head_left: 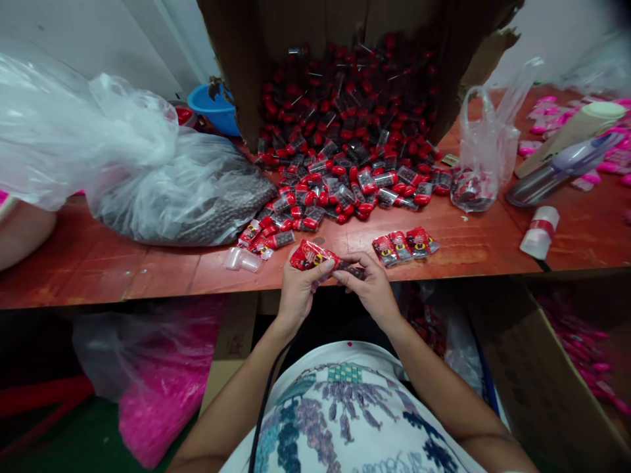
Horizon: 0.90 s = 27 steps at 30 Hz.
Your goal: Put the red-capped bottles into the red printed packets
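Observation:
My left hand [296, 289] is closed on a red printed plastic packet [310, 255], just over the front edge of the table. My right hand [375, 289] is closed too, its fingertips pinching a small dark-filled clear tube [351, 269] at the packet's right end. I cannot tell whether the tube is partly inside the packet. Filled red packets [400, 246] lie in a row to the right of my hands. Left of them are small clear empty cups [244, 260] and a few more red packets [250, 232].
A large torn cardboard box [231, 59] spills a heap of red-capped clear tubes [340, 171] onto the red table [473, 243]. A plastic bag of dark beads [182, 190] sits left. On the right are a small clear bag [486, 151], bottle [557, 167] and white roll [540, 233].

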Each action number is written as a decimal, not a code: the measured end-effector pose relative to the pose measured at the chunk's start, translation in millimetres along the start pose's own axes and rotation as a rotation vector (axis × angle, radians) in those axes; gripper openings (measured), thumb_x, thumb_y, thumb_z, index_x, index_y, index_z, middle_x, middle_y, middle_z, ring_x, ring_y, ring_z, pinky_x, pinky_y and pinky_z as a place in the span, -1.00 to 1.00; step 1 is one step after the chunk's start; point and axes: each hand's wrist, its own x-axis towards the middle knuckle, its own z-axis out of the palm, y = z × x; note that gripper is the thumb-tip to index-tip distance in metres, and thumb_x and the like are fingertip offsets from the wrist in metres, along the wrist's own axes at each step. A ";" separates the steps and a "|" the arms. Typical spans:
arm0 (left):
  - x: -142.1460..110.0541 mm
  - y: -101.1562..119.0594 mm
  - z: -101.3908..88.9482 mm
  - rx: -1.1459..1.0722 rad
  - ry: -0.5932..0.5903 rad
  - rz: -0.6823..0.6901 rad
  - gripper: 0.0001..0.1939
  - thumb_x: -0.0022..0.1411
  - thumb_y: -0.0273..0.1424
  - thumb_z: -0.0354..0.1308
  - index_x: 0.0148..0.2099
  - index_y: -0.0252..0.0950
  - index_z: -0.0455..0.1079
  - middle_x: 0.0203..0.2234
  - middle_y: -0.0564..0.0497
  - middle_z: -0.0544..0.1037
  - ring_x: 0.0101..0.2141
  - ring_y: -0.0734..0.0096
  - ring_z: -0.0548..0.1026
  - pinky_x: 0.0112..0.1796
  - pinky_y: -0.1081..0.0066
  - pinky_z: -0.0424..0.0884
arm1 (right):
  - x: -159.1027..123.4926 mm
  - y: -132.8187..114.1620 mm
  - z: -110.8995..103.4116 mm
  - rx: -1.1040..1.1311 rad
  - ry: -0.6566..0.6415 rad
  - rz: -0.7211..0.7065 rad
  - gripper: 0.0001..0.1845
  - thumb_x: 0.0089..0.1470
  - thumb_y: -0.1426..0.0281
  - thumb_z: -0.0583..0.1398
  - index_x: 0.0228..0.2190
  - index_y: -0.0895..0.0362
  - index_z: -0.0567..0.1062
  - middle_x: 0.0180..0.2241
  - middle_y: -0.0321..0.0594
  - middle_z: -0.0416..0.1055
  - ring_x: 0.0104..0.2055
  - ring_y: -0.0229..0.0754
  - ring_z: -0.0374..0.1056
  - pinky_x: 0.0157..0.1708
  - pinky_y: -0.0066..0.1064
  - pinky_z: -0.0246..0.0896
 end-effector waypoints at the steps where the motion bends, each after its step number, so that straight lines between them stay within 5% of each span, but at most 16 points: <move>1: 0.0 0.4 -0.5 0.024 0.000 0.020 -0.68 -0.13 -0.49 0.40 -0.28 -0.33 0.40 -0.50 0.10 0.52 -0.49 0.51 0.48 -0.40 0.50 0.41 | 0.1 0.7 -1.3 -0.034 0.012 -0.029 -0.71 -0.07 0.30 0.32 -0.24 0.06 0.49 -0.39 -0.33 0.39 -0.42 -0.30 0.33 -0.55 -0.54 0.24; 9: 1.1 7.3 -0.6 0.048 -0.082 -0.034 -0.70 -0.15 -0.50 0.40 -0.31 -0.34 0.41 -0.49 0.08 0.53 -0.49 0.50 0.47 -0.40 0.48 0.42 | -2.2 -1.9 1.0 0.145 0.045 0.031 -0.70 -0.07 0.30 0.33 -0.23 0.05 0.48 -0.40 -0.34 0.43 -0.41 -0.26 0.39 -0.47 -0.46 0.32; 13: 3.4 7.4 -0.8 0.012 0.004 -0.004 -0.71 -0.17 -0.49 0.41 -0.33 -0.33 0.43 -0.48 0.09 0.54 -0.47 0.49 0.49 -0.36 0.47 0.44 | -3.6 -1.6 -2.7 0.008 -0.002 -0.136 -0.64 -0.02 0.35 0.29 -0.12 0.01 0.51 -0.23 -0.27 0.41 -0.18 -0.21 0.38 -0.17 -0.36 0.35; 16: 4.1 4.5 -2.5 0.030 0.025 -0.013 -0.66 -0.15 -0.46 0.41 -0.26 -0.32 0.43 -0.43 0.06 0.56 -0.44 0.45 0.52 -0.36 0.46 0.45 | -4.9 0.0 -4.6 -0.127 0.063 -0.225 -0.63 0.00 0.37 0.27 -0.08 -0.02 0.52 -0.20 -0.24 0.38 -0.15 -0.21 0.35 -0.14 -0.37 0.34; 23: 3.2 0.8 -5.8 0.083 -0.054 -0.068 -0.57 -0.20 -0.49 0.43 -0.22 -0.31 0.42 -0.41 0.04 0.58 -0.42 0.39 0.53 -0.36 0.42 0.46 | -6.3 3.7 1.4 0.348 0.076 0.118 -0.60 -0.12 0.33 0.36 -0.17 0.04 0.51 -0.26 -0.28 0.53 -0.27 -0.19 0.47 -0.26 -0.31 0.45; 27: 3.6 1.1 -4.2 0.060 -0.032 -0.048 -0.62 -0.19 -0.47 0.42 -0.26 -0.32 0.42 -0.43 0.03 0.58 -0.44 0.40 0.53 -0.39 0.45 0.44 | -6.6 3.9 2.8 0.390 0.115 0.112 -0.59 -0.14 0.34 0.37 -0.17 0.06 0.52 -0.27 -0.29 0.56 -0.30 -0.20 0.48 -0.25 -0.31 0.45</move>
